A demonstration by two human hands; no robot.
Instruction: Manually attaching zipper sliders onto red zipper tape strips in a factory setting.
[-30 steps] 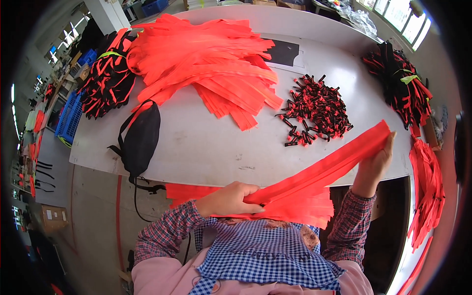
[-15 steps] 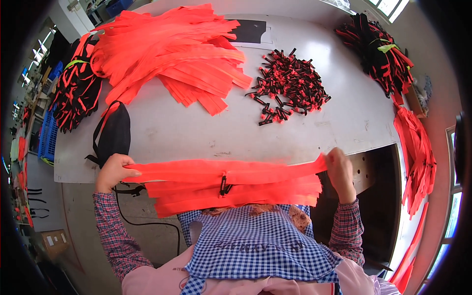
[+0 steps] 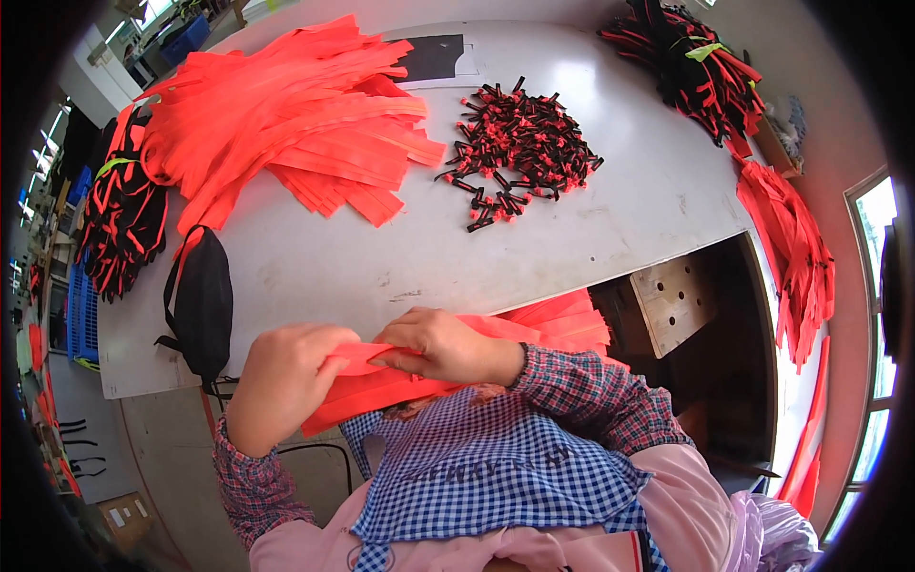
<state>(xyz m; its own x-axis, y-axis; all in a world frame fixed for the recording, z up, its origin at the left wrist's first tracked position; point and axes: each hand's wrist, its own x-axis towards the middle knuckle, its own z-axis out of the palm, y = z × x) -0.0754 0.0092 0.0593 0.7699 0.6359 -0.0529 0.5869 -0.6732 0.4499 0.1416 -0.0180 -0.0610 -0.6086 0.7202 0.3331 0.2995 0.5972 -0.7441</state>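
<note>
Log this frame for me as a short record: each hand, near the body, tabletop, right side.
Left hand: closed on an orange strip
Right hand: gripping the same strip, close beside the left
Near body: more orange strips beyond the right forearm; checked apron below
Tabletop: large orange strip pile, heap of small black-and-red pieces, black pouch-like item at the left front
Right side: black-and-red bundle; red strips hanging

The white counter [image 3: 534, 248] carries a heap of red strips [image 3: 276, 114], small black-and-red pieces [image 3: 538, 138], a black pouch [image 3: 205, 305] and a dark sheet [image 3: 434, 57]
</note>
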